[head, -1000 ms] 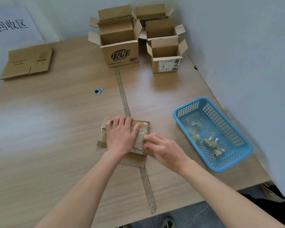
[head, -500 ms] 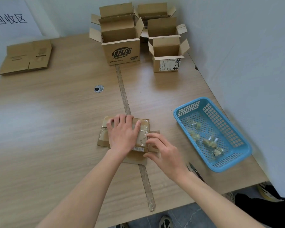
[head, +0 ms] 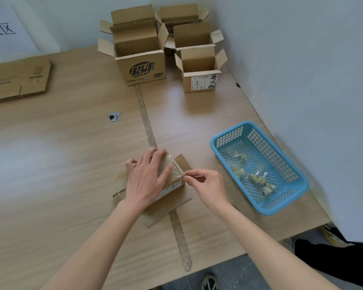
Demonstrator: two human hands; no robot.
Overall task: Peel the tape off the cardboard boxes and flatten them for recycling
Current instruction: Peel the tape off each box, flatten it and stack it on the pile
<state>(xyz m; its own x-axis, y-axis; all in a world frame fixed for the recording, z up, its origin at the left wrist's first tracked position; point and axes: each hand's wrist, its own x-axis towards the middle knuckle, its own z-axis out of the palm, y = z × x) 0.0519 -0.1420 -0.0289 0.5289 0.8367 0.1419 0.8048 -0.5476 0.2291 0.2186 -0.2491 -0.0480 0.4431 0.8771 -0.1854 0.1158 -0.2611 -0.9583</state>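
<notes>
Left hand [head: 147, 181] pressing flat on the small box [head: 172, 174] near the table's front edge; right hand [head: 208, 185] pinches, seemingly, the tape [head: 175, 166] at its right corner.

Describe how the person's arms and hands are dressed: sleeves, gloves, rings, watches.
Both forearms are bare up to the frame edge, with no sleeves visible. The left hand and right hand wear no gloves. No rings, watch or bracelet show on either hand or wrist.

Left hand [head: 146, 179] presses the small box [head: 172, 174] — right hand [head: 208, 185] pinches its tape [head: 177, 171].
</notes>
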